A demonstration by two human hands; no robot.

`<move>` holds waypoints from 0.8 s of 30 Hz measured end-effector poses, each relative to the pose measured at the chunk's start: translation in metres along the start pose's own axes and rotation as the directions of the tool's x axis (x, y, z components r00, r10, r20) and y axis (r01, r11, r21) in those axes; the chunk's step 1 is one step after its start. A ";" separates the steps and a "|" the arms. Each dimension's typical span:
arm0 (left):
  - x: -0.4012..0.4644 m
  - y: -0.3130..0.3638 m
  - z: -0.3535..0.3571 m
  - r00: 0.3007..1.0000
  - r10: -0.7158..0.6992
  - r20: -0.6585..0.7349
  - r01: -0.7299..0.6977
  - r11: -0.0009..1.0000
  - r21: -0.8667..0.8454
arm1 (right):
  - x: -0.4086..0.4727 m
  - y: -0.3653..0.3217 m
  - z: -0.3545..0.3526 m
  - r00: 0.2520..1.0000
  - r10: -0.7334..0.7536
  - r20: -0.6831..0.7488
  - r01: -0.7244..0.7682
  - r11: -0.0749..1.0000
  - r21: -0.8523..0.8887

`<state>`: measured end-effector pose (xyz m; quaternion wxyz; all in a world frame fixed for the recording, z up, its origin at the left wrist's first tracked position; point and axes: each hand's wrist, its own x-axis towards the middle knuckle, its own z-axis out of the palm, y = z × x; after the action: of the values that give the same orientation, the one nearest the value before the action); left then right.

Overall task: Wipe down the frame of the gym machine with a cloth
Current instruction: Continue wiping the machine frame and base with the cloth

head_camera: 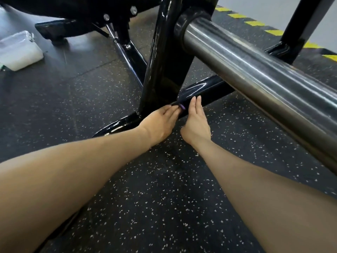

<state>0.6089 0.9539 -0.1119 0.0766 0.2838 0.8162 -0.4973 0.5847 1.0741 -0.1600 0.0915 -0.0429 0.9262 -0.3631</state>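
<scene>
Head view: a person crouches at the base of a black gym machine, both bare forearms reaching forward and down to its lowest rail.
Frame rail (204, 90): a glossy black tube lying low over the speckled rubber floor (164, 198), its long axis running from near left to far right, meeting the black upright post (164, 52) just ahead of the hands.
Left hand (160, 121): fingers drawn together at the near face of the rail, pinching a small dark, purple-edged thing (182, 106) against it; too little shows to say whether it is the cloth.
Right hand (196, 123): fingers straight and pressed side by side, tips touching the rail just right of the purple edge; it grips nothing.
Key relation: the purple-edged thing sits between the two hands and touches the left fingertips, so the left hand is the nearer one; a wipe would likely follow the rail's long axis, away from the post.
Steel bar (255, 70): a thick bare metal sleeve jutting overhead on the right, well above the hands.
White packet (18, 50): lies on the floor far left, well apart from the work.
Hazard tape (255, 22): yellow and black striping along the far floor edge.
</scene>
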 end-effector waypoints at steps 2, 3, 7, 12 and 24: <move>-0.023 -0.004 0.010 0.998 0.052 0.039 -0.052 0.998 -0.019 | -0.001 -0.002 0.002 1.000 0.021 -0.014 -0.021 1.000 0.000; -0.034 -0.007 0.015 0.996 0.072 0.046 -0.072 0.997 -0.014 | -0.001 -0.003 0.002 0.999 0.029 -0.013 -0.029 1.000 -0.001; -0.046 -0.013 0.018 0.994 0.090 0.067 -0.088 0.995 -0.042 | -0.001 -0.007 -0.005 0.999 0.044 0.024 -0.044 0.999 -0.001; -0.005 0.000 0.001 0.997 0.029 0.077 -0.018 0.990 -0.138 | -0.004 -0.015 -0.009 0.997 0.070 0.042 -0.071 0.997 0.008; -0.062 -0.014 0.047 0.967 0.034 -0.252 -0.097 0.966 -0.241 | -0.007 -0.026 -0.006 0.990 0.128 0.057 -0.126 0.991 -0.037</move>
<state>0.6457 0.8851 -0.0990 0.0269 0.3583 0.8660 -0.3478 0.5910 1.0596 -0.1368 0.1412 0.0037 0.9298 -0.3399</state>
